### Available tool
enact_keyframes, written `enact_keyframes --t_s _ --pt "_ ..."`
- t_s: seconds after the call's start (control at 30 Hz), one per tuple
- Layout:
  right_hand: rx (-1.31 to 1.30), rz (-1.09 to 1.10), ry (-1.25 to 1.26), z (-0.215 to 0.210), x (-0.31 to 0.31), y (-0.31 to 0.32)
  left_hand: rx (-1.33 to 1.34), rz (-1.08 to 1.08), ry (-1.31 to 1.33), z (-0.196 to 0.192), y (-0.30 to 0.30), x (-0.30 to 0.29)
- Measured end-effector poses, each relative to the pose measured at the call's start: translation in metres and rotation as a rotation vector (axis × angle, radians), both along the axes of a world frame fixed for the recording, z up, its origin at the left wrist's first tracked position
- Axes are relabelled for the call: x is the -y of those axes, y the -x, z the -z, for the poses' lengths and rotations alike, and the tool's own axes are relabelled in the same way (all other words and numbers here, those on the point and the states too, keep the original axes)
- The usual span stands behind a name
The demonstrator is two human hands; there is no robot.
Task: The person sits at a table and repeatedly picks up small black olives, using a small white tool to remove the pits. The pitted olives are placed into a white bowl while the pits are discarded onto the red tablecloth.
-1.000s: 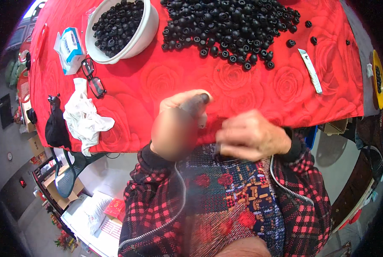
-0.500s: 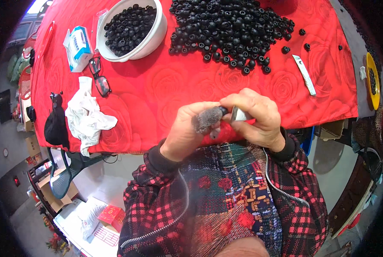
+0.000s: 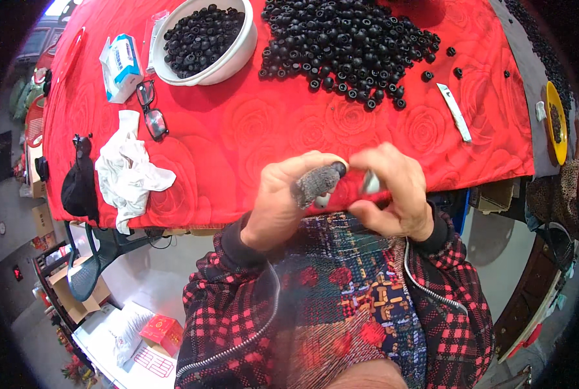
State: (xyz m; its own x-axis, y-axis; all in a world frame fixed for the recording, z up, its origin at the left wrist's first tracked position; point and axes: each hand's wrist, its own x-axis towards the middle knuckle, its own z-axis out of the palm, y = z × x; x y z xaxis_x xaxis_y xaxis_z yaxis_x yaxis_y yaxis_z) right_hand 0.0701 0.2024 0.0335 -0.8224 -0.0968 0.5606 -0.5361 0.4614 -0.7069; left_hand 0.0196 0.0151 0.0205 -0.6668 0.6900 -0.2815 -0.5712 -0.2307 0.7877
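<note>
My left hand [image 3: 283,204] and my right hand [image 3: 396,194] meet in front of my chest, just over the near edge of the red table [image 3: 237,162]. A grey fabric finger sleeve [image 3: 315,183] covers one left finger, and a small black round part [image 3: 339,170] is pinched at its tip. My right hand's fingers close on a small pale tool [image 3: 370,184], its end close to the black part. Both forearms are in a red and black plaid jacket.
A white bowl [image 3: 241,55] of black parts stands at the back left, beside a large pile of black parts [image 3: 347,35]. Glasses [image 3: 152,115], a white cloth [image 3: 130,172], a blue and white pack [image 3: 122,63], a utility knife [image 3: 454,111] and a yellow dish [image 3: 555,123] lie around.
Both hands have come together and risen slightly from the table edge. The left hand, blurred a second ago, now holds still with the part against the right hand's tool.
</note>
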Motion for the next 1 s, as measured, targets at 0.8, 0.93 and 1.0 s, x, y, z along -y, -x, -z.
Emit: enact_keyframes --t_s 0.8,0.93,1.0 --pt "0.258 -0.034 0.003 0.015 -0.009 0.011 -0.167 -0.021 0.055 0.002 0.008 0.001" --pt "0.262 -0.04 -0.003 0.016 -0.01 0.012 -0.166 -0.023 0.049 0.004 0.009 0.002" --pt "0.269 -0.05 -0.01 0.017 -0.011 0.013 -0.176 -0.022 0.052 0.004 0.009 0.002"
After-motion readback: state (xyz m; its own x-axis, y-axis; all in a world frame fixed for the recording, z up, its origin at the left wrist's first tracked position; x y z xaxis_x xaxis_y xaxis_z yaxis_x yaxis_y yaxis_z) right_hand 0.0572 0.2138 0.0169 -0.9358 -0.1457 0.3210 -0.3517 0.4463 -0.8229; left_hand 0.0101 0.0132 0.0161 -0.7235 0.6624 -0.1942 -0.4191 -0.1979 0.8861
